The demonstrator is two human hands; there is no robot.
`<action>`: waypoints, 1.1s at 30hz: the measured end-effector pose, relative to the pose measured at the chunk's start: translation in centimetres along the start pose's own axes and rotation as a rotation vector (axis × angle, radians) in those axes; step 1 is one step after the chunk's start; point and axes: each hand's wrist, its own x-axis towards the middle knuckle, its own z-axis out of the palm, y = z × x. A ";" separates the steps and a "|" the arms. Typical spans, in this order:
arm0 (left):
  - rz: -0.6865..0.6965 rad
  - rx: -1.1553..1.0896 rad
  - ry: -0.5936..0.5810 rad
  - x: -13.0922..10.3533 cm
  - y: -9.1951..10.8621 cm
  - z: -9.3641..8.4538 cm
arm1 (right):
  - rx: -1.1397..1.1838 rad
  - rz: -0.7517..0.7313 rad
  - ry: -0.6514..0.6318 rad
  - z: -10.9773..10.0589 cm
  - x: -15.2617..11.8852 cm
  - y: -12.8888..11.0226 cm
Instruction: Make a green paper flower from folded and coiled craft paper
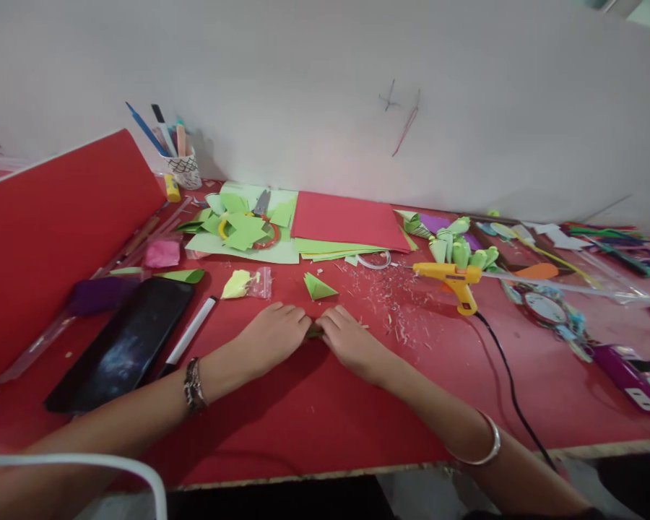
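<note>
My left hand (279, 332) and my right hand (349, 339) meet just above the red tabletop, with the fingers of both bent and closed. Between their fingertips shows a small piece of green paper (315, 331), mostly hidden by the fingers. Just beyond them lies a folded green paper piece (319, 287), pointed at one end. A little plastic bag (248, 283) with pale yellow stuff in it sits past my left hand. Paper scraps (393, 303) are strewn past my right hand.
A yellow glue gun (451, 276) with a black cord lies to the right, near green paper flowers (460, 249). Scissors (261, 204) rest among green cut-outs at the back, beside red sheets (349, 220). Leftward are a phone (124, 350), a marker (191, 334) and a pen cup (184, 170).
</note>
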 end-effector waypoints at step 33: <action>0.015 -0.067 -0.059 -0.5 -1.2 -3.4 | -0.429 -0.338 0.175 -3.3 -1.6 0.1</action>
